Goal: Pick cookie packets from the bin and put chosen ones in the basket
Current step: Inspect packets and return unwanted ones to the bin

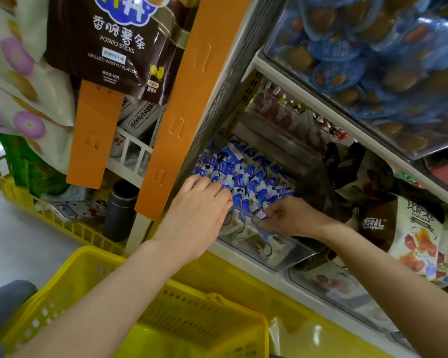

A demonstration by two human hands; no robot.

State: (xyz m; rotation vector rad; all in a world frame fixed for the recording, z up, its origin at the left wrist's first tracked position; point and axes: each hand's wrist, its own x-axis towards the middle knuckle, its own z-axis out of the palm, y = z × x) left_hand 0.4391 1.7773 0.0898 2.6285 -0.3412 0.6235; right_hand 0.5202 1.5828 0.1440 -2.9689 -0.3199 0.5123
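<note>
A clear plastic bin [292,257] on a low shelf is packed with several small blue-and-white cookie packets [246,177]. My left hand [199,210] reaches into the bin's left front corner, its fingers curled over the packets there. My right hand [292,215] is at the bin's front edge, its fingertips pinching a blue-and-white packet [261,215]. A yellow plastic basket [166,313] sits directly below my arms; the part of it in view holds nothing.
Orange display posts [176,109] stand left of the bin with a brown potato-sticks bag [114,47] hanging above. Blue snack tubs [373,60] fill the upper shelf. Snack bags [414,239] lie to the right. Another yellow basket [23,200] and a dark flask [119,210] stand at left.
</note>
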